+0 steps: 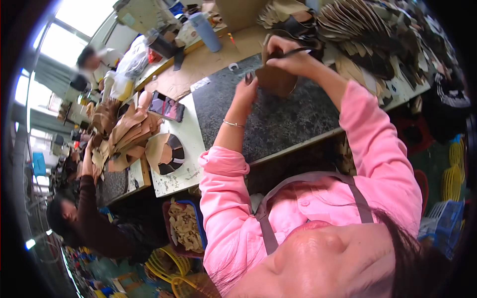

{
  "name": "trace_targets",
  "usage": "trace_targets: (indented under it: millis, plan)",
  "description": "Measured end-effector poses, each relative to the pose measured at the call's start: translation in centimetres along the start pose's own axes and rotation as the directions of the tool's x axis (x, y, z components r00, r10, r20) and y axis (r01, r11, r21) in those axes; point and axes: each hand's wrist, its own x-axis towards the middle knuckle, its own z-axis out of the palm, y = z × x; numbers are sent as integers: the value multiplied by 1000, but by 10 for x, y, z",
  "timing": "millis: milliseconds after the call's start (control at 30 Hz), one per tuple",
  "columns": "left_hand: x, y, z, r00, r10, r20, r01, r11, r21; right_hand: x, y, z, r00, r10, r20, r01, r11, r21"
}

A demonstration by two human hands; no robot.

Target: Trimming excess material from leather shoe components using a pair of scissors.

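Note:
Above the dark mottled work board [213, 116], a brown leather piece [278, 82] is held up, slightly blurred. My right hand [293, 60] is closed at its upper part, with a slim dark tool [297, 51] lying across the fingers; the tool's kind is unclear. At the piece's left edge is my left hand [246, 93], its fingers drawn together. Something small and dark shows at those fingertips, too small to name. A small white ring-shaped thing [233, 66] lies on the board beyond my left hand.
Stacked leather pieces [355, 22] crowd the far right. A blue bottle [204, 32] stands at the back. To the left are a phone [167, 106], a tape roll [171, 154] and brown pieces [131, 126]. A co-worker [94, 218] sits left, by a scrap-filled basket [185, 226].

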Motion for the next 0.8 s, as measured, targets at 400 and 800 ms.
trace_targets:
  millis: [400, 800]
  plan:
    - [-132, 39, -75, 597, 549, -585, -406, 836, 370, -33, -38, 35, 978, 210, -14, -192, 917, 349]
    - [-207, 30, -17, 692, 446, 568, -648, 37, 761, -61, 19, 72, 942, 319, -101, -221, 821, 526]
